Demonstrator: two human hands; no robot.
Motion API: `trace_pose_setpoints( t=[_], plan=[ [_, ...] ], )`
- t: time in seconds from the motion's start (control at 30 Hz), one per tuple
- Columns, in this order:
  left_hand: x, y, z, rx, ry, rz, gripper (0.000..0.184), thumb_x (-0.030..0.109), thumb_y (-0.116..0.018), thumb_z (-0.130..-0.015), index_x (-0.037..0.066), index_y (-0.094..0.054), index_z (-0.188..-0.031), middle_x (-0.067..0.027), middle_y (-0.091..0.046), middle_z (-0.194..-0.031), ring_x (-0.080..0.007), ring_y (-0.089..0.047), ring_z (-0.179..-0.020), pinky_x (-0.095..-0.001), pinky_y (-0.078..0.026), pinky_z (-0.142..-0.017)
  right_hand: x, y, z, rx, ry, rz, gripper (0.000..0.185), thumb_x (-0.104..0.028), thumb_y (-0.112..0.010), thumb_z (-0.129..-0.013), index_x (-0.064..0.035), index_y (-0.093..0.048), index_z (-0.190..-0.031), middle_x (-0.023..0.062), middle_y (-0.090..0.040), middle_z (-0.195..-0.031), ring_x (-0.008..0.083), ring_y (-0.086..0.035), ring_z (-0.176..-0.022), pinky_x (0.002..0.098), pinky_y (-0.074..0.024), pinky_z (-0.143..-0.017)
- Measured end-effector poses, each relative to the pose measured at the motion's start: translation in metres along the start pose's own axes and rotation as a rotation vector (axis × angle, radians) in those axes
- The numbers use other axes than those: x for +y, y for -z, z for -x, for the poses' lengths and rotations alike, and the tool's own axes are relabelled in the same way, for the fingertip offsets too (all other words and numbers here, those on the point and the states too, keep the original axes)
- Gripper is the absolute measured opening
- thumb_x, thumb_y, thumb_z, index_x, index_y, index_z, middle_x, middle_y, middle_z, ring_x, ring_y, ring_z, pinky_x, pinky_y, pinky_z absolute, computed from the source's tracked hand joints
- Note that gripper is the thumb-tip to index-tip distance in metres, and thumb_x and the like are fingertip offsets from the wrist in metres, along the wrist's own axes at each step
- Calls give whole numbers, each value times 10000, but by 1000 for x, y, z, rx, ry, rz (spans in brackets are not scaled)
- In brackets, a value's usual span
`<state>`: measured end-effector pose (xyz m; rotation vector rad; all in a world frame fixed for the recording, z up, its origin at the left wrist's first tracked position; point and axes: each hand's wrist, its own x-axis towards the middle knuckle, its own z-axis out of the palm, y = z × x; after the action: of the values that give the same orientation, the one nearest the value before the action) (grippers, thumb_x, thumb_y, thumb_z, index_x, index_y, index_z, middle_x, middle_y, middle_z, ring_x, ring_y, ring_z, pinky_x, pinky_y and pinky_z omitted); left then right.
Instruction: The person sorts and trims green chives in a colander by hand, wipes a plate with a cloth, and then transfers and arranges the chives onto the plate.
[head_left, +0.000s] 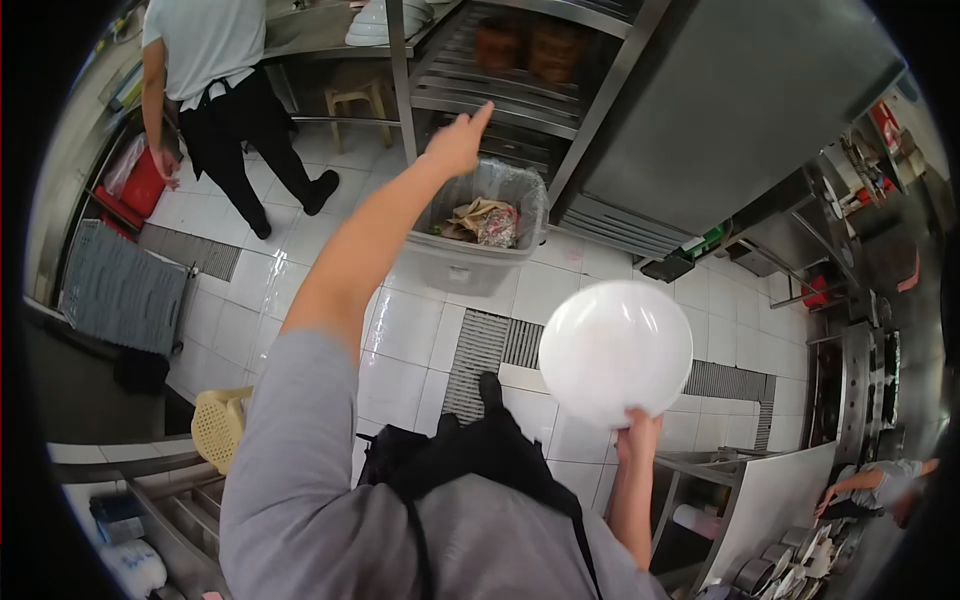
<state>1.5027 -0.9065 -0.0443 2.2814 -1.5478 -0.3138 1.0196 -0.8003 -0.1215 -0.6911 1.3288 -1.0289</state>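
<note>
A round white plate [615, 352] is held out over the floor to the right by my right hand [638, 432], which grips its near rim. The plate's upper face looks bare. My left hand [460, 143] is stretched far forward, index finger extended towards a metal rack, and nothing shows in it. Beneath and just beyond that hand stands a grey waste bin [470, 262] with a clear liner, holding crumpled paper or food scraps [482, 222].
A metal rack [510, 103] rises behind the bin, beside a large steel cabinet [720, 110]. A co-worker [215, 90] stands at the upper left, another person [870, 488] at the lower right. Stools [218, 428], floor grates [478, 355] and a steel counter [775, 500] are around.
</note>
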Motion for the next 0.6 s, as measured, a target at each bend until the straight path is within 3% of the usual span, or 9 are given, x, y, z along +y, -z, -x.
trace_pose_setpoints(
  t=[0.03,0.07,0.13,0.27,0.3,0.37,0.43,0.53,0.6],
  plan=[
    [-11,-32,7,288,-160,-453,785,114,-575,-769,178,-170,-1439,-235,-359,-1364,-438,-491,-1109,-505,-426,-904,-5,-17,-31,-52,5,62,654,95,-427,-668,-6,-351,-1310,171,-502,-1177,291,-534,-1045,387,-483,-819],
    [-12,-37,14,188,-127,-586,801,72,-584,-771,171,-156,-1440,-231,-289,-1410,-396,-513,-1082,-448,-465,-843,-8,-38,-65,-130,60,132,653,106,-398,-681,-5,-340,-1321,175,-505,-1183,280,-530,-1057,379,-476,-839],
    [-1,-20,25,-317,63,-108,817,31,-561,-769,190,-137,-1449,-234,-150,-1462,-425,-413,-1201,-408,-432,-932,-18,-94,-130,-354,250,266,617,96,-386,-694,7,-366,-1304,187,-520,-1187,294,-535,-1070,389,-469,-848],
    [-7,-59,79,211,13,-2,597,1,-536,-745,152,-428,-1312,-188,-485,-1253,-408,-465,-1128,-450,-455,-871,-64,-232,-173,-430,570,867,537,30,-386,-729,-33,-408,-1261,251,-599,-1038,394,-605,-939,436,-481,-815],
    [-11,-77,86,572,-33,-577,332,56,-602,-753,91,-602,-1083,-135,-574,-1128,-373,-492,-1090,-444,-468,-782,-68,-257,-188,-464,589,859,537,30,-386,-729,-33,-408,-1261,251,-599,-1038,394,-605,-939,436,-481,-815],
    [-11,-56,90,456,63,-328,230,101,-625,-761,76,-631,-990,-129,-574,-1128,-365,-502,-1068,-446,-460,-747,-64,-296,-218,-537,907,1220,501,-1,-399,-749,-71,-427,-1244,272,-596,-1039,434,-573,-979,472,-460,-839],
    [1,-36,110,446,231,-131,207,226,-625,-813,34,-660,-746,-142,-616,-988,-333,-560,-959,-438,-447,-739,-71,-316,-227,-623,873,1234,493,-3,-409,-752,-79,-431,-1238,271,-591,-1056,429,-570,-992,469,-451,-856],
    [-24,-54,136,418,348,19,226,224,-541,-863,45,-668,-812,-177,-625,-855,-324,-598,-833,-453,-454,-705,-52,-338,-271,-731,747,1119,507,-10,-434,-759,-121,-435,-1253,264,-582,-1085,402,-565,-1022,457,-445,-882],
    [-54,-76,161,526,338,106,230,195,-499,-878,68,-630,-1017,-203,-630,-824,-331,-611,-805,-457,-468,-697,-2,-351,-349,-1085,658,741,530,13,-410,-745,5,-418,-1275,222,-575,-1135,315,-570,-1053,394,-453,-908]
  ],
)
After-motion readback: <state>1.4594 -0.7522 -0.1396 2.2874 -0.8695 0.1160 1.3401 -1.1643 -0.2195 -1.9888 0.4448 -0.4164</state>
